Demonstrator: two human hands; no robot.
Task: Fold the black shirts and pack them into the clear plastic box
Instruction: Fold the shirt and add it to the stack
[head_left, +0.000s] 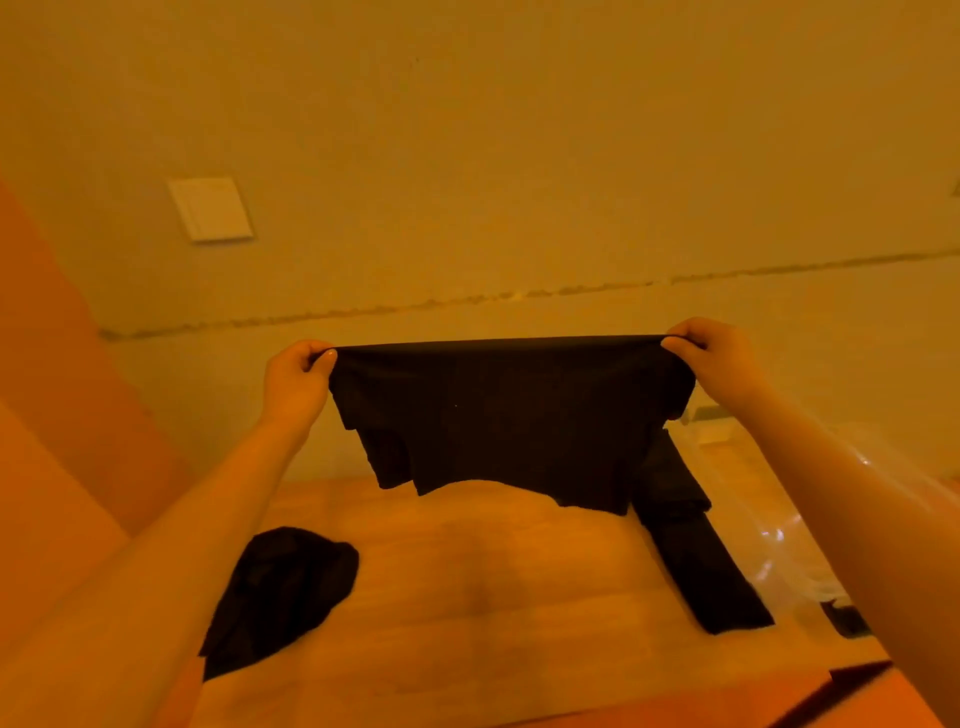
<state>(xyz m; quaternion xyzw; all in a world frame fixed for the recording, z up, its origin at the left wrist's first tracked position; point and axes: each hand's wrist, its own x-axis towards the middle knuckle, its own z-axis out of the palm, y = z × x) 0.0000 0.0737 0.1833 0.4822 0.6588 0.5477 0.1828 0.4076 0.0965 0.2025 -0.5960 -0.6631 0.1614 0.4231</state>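
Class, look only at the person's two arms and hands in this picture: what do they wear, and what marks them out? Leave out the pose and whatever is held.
Both forearms are bare up to the frame's edge, with no sleeve in view. The left hand and right hand wear no gloves. No ring, watch or bracelet shows on either, though the strong orange light dulls fine detail.
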